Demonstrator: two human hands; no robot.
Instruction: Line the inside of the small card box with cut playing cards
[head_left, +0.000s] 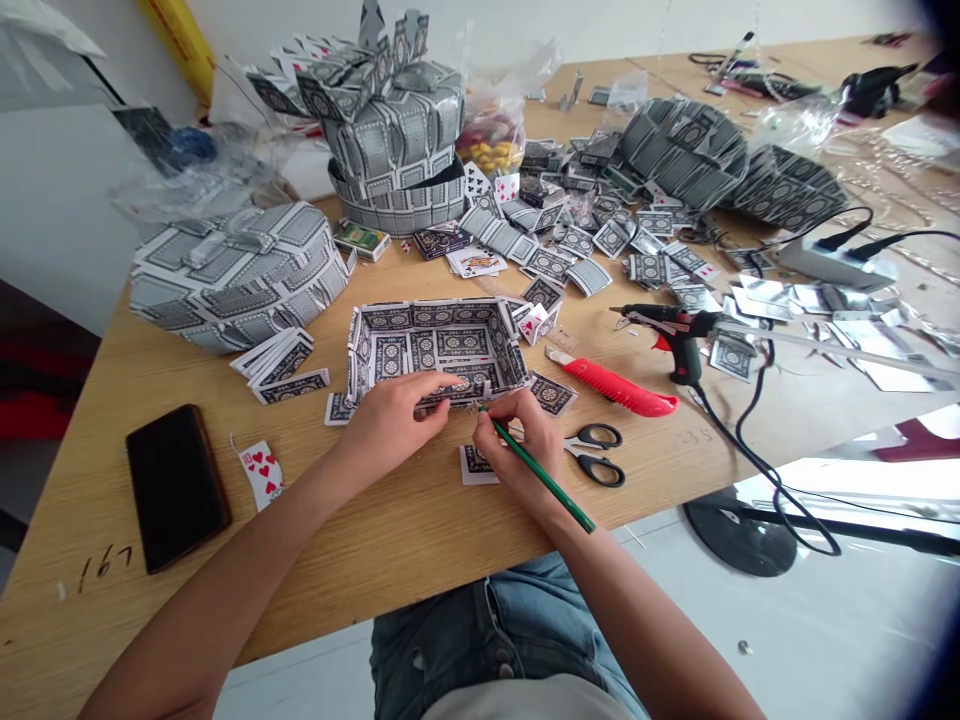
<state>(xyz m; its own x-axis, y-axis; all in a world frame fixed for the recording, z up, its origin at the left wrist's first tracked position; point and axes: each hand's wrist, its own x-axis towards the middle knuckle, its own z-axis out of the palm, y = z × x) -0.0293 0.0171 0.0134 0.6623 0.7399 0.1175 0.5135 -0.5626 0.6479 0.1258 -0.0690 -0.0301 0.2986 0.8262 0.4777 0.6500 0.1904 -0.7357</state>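
A shallow rectangular box made of playing cards (pixel 439 315) lies on the table in front of me, its patterned card backs showing. My left hand (pixel 394 415) grips its near wall, index finger over the top edge and thumb on the outer side. In my right hand (pixel 525 440) is a green pencil (pixel 551 482), its tip at the outside of that near wall. A loose card (pixel 474 466) lies partly under my right hand. Black-handled scissors (pixel 600 455) rest just right of that hand, their blades mostly hidden.
Right of the box lie a red utility knife (pixel 619 385) and a corded glue gun (pixel 679 335). A phone (pixel 176 485) and a cut ten of hearts (pixel 261 472) are at left. Woven card baskets (pixel 240 265) and scattered cards (pixel 574 240) fill the back.
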